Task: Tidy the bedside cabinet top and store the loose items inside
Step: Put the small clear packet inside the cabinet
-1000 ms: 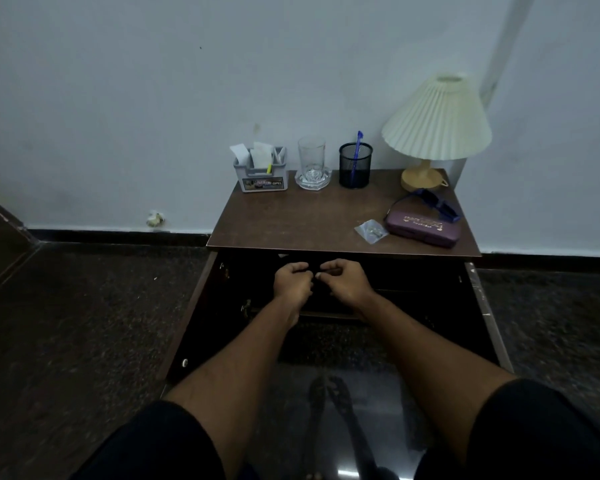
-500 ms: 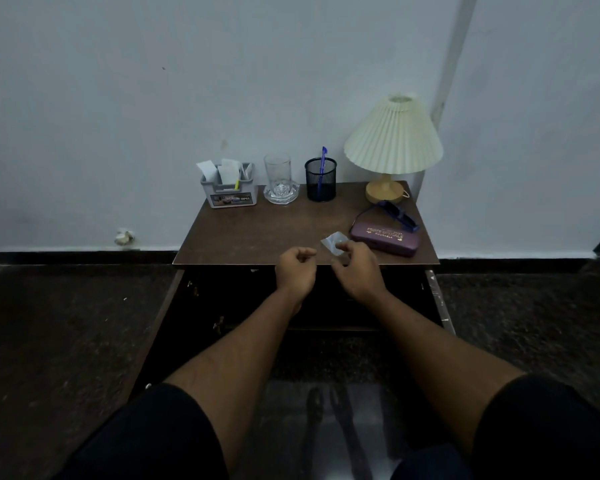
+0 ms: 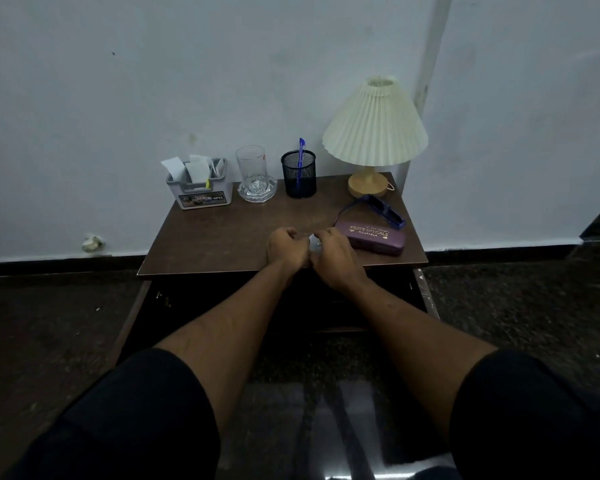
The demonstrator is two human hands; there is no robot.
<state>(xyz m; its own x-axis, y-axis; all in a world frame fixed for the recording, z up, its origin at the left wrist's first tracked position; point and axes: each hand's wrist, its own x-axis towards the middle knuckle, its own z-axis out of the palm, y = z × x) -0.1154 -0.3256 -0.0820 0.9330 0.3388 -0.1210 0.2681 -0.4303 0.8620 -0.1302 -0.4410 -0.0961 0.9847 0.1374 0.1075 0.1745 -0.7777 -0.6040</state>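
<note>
The brown cabinet top [image 3: 219, 237] carries a purple glasses case [image 3: 376, 238] at the right, with blue glasses [image 3: 381, 210] behind it. A small clear plastic packet [image 3: 313, 242] lies near the front edge, mostly hidden by my hands. My right hand [image 3: 335, 259] is closed over it, fingertips pinching it. My left hand [image 3: 286, 249] is a fist right beside the packet, knuckles touching the right hand; whether it also grips the packet is hidden. Below the top, the cabinet stands open and dark inside.
Along the back stand a grey organiser box with paper slips [image 3: 201, 188], a drinking glass on a glass dish [image 3: 253, 174], a black mesh pen holder with a blue pen [image 3: 299, 174] and a pleated lamp [image 3: 374, 126]. Open doors [image 3: 132, 317] flank my arms.
Both hands rose from the open cabinet front up to the top. The right hand reached the packet and closed on it, and the left fist moved in beside it.
</note>
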